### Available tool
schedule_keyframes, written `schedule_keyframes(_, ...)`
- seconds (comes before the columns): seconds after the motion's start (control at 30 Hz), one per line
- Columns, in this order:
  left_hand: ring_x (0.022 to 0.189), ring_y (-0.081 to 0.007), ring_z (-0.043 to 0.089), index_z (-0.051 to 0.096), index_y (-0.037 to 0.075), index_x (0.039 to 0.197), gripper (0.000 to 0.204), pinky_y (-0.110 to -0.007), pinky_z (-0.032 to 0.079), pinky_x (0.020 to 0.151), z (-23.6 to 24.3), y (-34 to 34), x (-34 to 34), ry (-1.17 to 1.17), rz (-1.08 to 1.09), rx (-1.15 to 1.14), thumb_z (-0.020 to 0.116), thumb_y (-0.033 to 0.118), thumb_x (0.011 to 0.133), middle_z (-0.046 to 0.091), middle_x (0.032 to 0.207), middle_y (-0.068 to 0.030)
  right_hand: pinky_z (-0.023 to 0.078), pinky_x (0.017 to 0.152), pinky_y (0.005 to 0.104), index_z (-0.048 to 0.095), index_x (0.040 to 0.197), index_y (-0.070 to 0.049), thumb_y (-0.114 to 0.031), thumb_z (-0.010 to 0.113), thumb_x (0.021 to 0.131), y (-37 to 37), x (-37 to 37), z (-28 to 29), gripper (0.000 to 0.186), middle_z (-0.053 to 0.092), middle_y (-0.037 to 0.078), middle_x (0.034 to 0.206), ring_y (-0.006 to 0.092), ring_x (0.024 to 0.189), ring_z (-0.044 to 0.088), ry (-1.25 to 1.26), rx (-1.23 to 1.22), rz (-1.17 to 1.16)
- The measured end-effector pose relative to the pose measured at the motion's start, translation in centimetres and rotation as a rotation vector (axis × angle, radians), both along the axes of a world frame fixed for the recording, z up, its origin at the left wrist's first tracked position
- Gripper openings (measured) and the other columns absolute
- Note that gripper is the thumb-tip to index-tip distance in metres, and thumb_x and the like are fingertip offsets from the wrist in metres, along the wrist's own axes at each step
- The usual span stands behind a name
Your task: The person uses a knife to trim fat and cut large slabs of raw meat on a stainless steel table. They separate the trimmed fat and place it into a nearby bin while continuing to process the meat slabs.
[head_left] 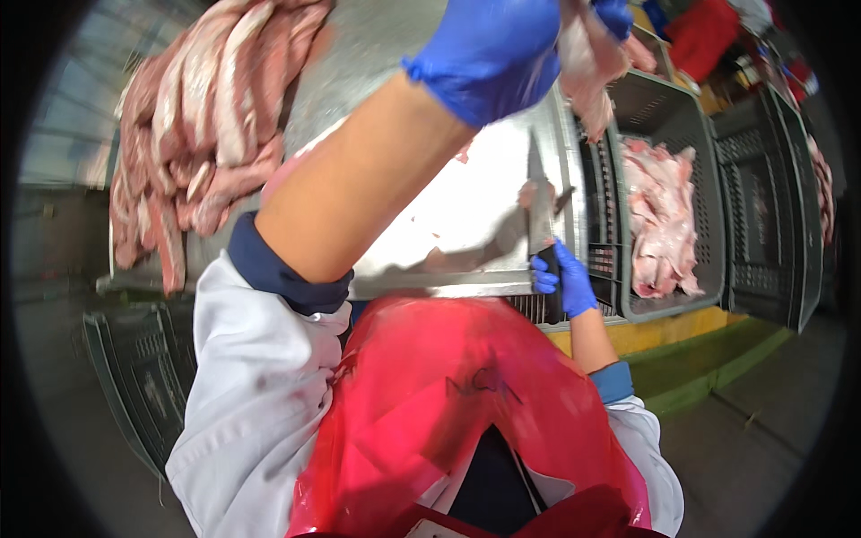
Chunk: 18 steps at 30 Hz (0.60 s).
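My left hand (pixel 498 63), in a blue glove, is raised at the top edge of the head view, its arm stretched across the worktable. From it hangs a pale pink piece of meat (pixel 590 76), over the gap between the board and the grey crate. Part of that hand lies beyond the frame. My right hand (pixel 572 285), also blue-gloved, is wrapped round the black handle of a knife (pixel 539 211) at the table's near right corner. The blade points away from me, above the white cutting board (pixel 466 197).
Long strips of meat (pixel 211 99) are heaped at the table's left. Flat cut pieces (pixel 662 215) fill part of a grey crate (pixel 632 309) on the right, beside another dark crate (pixel 762 197). A further crate (pixel 139 368) stands low at the left, near the floor.
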<state>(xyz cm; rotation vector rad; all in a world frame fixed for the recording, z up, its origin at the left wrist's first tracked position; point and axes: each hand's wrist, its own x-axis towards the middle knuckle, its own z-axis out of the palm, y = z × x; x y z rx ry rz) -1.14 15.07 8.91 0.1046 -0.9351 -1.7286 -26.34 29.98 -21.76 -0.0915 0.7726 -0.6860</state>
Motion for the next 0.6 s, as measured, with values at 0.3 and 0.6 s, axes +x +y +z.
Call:
schedule_keyframes(0.3, 0.09, -0.0245, 0.066, 0.058, 0.002, 0.116, 0.025, -0.037, 0.055, 0.083, -11.3, -3.2, 2.1, -0.05, 0.361, 0.188, 0.05, 0.02, 0.101, 0.065, 0.099, -0.0108, 0.045, 0.045, 0.0256, 0.046, 0.129, -0.008, -0.028, 0.045, 0.109, 2.1, -0.7, -2.2, 0.027, 0.058, 0.007, 0.078, 0.0128, 0.051, 0.056, 0.511, -0.504, -0.008)
schedule_keyframes(0.6, 0.123, -0.0418, 0.052, 0.047, -0.005, 0.135, 0.07, -0.051, 0.041, 0.105, -36.3, 12.7, 12.1, -1.733, 0.95, -0.556, 0.073, 0.029, 0.079, 0.053, 0.132, -0.0276, 0.044, 0.043, 0.0324, 0.051, 0.104, 0.001, -0.016, 0.046, 0.102, -1.0, 0.5, -2.2, 0.017, 0.056, 0.009, 0.061, 0.014, 0.047, 0.054, 1.259, -0.732, 0.205)
